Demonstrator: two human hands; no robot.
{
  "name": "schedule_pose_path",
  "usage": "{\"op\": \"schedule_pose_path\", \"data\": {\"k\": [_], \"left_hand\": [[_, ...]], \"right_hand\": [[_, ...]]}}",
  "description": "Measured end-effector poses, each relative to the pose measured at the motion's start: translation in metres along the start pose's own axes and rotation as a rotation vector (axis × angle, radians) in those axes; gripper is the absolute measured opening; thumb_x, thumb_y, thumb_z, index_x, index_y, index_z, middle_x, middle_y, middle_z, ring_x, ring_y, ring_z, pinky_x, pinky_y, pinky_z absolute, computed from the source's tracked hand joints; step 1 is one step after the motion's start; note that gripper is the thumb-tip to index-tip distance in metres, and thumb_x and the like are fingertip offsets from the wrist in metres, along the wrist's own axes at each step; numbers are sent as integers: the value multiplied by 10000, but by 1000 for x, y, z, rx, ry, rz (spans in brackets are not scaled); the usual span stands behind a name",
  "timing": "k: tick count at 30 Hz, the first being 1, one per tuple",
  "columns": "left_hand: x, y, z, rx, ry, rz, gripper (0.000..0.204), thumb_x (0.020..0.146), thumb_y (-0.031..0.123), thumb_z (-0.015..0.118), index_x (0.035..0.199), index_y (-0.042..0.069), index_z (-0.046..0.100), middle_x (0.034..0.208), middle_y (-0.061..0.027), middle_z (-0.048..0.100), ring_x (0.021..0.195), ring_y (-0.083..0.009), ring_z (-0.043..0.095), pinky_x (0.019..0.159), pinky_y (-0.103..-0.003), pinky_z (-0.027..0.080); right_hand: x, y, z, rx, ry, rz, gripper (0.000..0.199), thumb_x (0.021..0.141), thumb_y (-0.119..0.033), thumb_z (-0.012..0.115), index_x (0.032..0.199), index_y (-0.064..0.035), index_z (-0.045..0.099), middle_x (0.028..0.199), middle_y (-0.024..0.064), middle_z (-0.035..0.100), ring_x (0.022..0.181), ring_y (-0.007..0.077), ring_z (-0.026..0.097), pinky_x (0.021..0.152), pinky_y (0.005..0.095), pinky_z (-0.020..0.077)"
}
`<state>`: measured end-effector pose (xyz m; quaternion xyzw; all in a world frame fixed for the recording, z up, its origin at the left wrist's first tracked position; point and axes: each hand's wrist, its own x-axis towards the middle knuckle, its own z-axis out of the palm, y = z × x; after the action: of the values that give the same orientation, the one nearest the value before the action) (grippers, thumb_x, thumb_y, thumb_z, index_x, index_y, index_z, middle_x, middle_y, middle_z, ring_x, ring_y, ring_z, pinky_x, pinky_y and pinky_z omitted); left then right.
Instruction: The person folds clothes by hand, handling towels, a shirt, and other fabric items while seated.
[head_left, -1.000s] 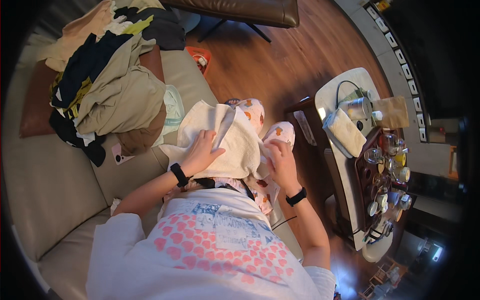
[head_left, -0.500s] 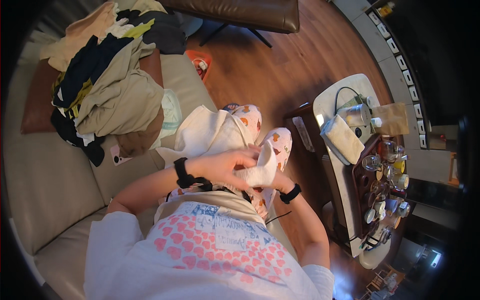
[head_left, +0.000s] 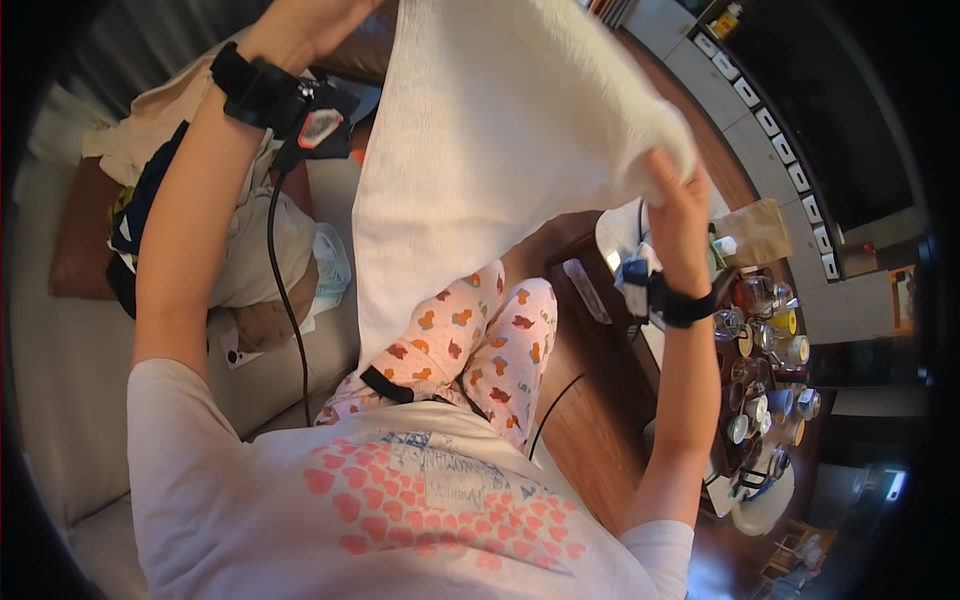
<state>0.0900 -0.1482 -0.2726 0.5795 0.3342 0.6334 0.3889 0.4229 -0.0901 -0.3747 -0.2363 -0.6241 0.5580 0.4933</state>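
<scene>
A home living room: beige sofa (head_left: 60, 400) at nine o'clock, cluttered coffee table (head_left: 760, 390) at three o'clock, wood floor (head_left: 590, 420).

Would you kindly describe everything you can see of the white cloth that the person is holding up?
The white cloth is a plain, cream-white piece with a fine nubbly texture, like towelling or a knit. It is spread out and lifted in front of the person, hanging down over the patterned pyjama legs. The left hand grips its upper edge near the top of the picture, partly cut off by the frame, and the right hand pinches its right corner, which bunches there. Its lower edge hangs free.
</scene>
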Motion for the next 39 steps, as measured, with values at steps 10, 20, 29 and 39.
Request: {"op": "schedule_pose_path", "data": {"k": [10,20,29,39], "left_hand": [[-48,29,24,11,129,361,192,937,88,535,1100,33,619,1026,-32,644,940,-119,603,856,-262,475],[-274,-10,2,370,-462,-325,186,745,49,740,909,-19,686,844,-115,696,770,-233,671,702,-319,493],[-295,-80,20,-100,-101,-598,437,865,9,616,1285,-39,503,1127,-81,615,1007,-118,572,869,-262,458],[-362,-208,9,23,20,-856,680,912,44,584,1475,46,203,1112,-97,628,1012,-114,566,885,-265,442]], "right_hand": [[-9,-90,-28,-102,151,-424,257,907,-100,631,1134,-8,554,1067,69,640,973,130,614,855,268,483],[-230,-47,-34,-265,-471,691,240,939,-193,583,1030,22,641,649,-49,566,566,33,486,506,205,373],[-304,6,-13,31,-30,763,401,980,-286,518,1232,25,545,1121,37,609,1014,113,540,902,286,428],[-306,125,-14,-147,74,813,713,886,-29,603,1479,-25,208,991,58,635,794,87,574,729,234,459]]}}
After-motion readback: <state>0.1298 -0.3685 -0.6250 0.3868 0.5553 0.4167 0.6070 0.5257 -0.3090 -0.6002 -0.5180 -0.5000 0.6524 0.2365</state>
